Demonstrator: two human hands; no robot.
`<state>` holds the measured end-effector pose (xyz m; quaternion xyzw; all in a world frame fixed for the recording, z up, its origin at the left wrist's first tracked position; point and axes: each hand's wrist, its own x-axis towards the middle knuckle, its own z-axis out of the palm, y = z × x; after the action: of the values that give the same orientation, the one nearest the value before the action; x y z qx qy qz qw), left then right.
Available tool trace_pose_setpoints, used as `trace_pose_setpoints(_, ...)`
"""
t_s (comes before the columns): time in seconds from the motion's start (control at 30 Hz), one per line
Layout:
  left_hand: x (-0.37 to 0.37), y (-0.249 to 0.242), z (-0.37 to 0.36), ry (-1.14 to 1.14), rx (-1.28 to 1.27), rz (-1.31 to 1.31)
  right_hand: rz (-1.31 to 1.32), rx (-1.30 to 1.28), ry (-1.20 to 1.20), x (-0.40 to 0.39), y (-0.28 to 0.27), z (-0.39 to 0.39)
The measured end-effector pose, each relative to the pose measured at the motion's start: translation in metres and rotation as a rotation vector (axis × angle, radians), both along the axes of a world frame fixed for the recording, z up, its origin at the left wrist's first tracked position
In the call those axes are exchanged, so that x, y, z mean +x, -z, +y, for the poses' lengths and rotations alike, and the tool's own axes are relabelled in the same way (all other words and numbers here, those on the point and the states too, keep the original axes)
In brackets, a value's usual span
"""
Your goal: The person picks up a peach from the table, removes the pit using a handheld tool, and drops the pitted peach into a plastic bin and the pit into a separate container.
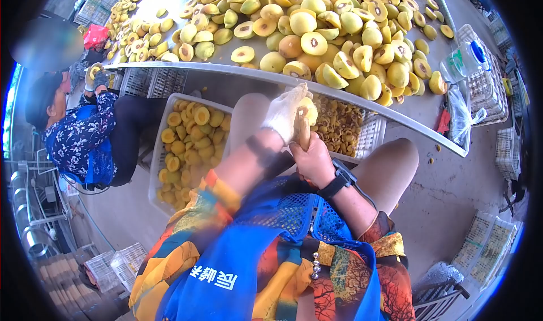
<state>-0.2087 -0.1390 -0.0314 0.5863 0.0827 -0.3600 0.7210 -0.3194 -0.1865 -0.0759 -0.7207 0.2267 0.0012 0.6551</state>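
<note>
My left hand [284, 117], in a whitish glove, is closed around a yellow peach half [309, 110] just below the metal table's edge. In my bare right hand [315, 161] is a tool with a wooden handle [304, 133]. Its upper end meets the peach half; the tip's shape is hidden. Beneath my hands, between my knees, a white crate [370, 133] holds many brown peach pits [337, 129]. Left of my leg stands another white crate [155, 168], filled with hollowed yellow peach halves [195, 145].
Halved peaches [339, 32] with pits cover much of the metal table [237, 75] ahead. A plastic jug [464, 63] and a clear bag [459, 114] are at its right end. A co-worker [85, 123] sits at left, holding fruit. Crates [487, 244] stand on the floor at right.
</note>
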Motion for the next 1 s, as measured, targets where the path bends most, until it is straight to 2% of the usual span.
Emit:
trace_pose_setpoints(0.07,-0.007,-0.005,-0.005,-0.069,-0.011,-0.079,0.086,0.191,0.024,0.0,-0.008,-0.002)
trace_pose_setpoints(0.13,-0.012,-0.004,-0.006,-0.104,-0.05,-0.163,0.242,0.424,0.05,-0.003,-0.056,-0.005)
trace_pose_setpoints(0.2,-0.01,0.003,-0.007,-0.098,-0.121,-0.262,0.247,0.485,0.067,-0.003,-0.064,-0.004)
trace_pose_setpoints(0.23,-0.008,0.002,-0.005,-0.046,-0.13,-0.184,0.25,0.515,0.072,-0.003,-0.066,-0.003)
trace_pose_setpoints(0.33,-0.001,-0.007,0.003,0.082,-0.143,0.0,0.125,0.312,0.018,-0.007,-0.041,0.001)
trace_pose_setpoints(0.4,0.004,-0.01,0.003,0.128,-0.147,0.059,0.015,-0.005,0.009,-0.008,-0.019,0.004)
trace_pose_setpoints(0.43,0.003,-0.012,0.003,0.148,-0.081,-0.013,-0.039,-0.163,0.004,-0.009,-0.007,0.005)
trace_pose_setpoints(0.5,0.001,-0.018,0.002,0.185,0.051,-0.159,-0.331,-0.43,0.028,-0.006,0.014,0.0)
trace_pose_setpoints(0.53,0.002,-0.016,0.004,0.22,0.002,-0.156,-0.48,-0.563,0.041,-0.004,0.018,-0.004)
trace_pose_setpoints(0.6,0.006,-0.011,0.007,0.29,-0.096,-0.151,-0.19,-0.197,-0.017,-0.01,-0.001,-0.017)
trace_pose_setpoints(0.7,0.004,-0.015,0.017,0.216,-0.411,-0.166,-0.021,0.124,-0.067,-0.011,-0.021,-0.024)
trace_pose_setpoints(0.73,0.001,-0.016,0.019,0.195,-0.465,-0.054,-0.022,0.179,-0.082,-0.012,-0.02,-0.023)
trace_pose_setpoints(0.83,-0.009,-0.006,0.017,0.055,-0.356,-0.055,0.058,0.47,-0.099,-0.01,-0.035,-0.018)
trace_pose_setpoints(0.9,-0.014,-0.006,0.016,-0.007,-0.282,0.02,0.204,0.74,-0.055,-0.01,-0.054,-0.013)
trace_pose_setpoints(1.0,-0.014,-0.01,0.007,-0.049,-0.192,0.026,0.205,0.333,-0.019,-0.009,-0.049,-0.002)
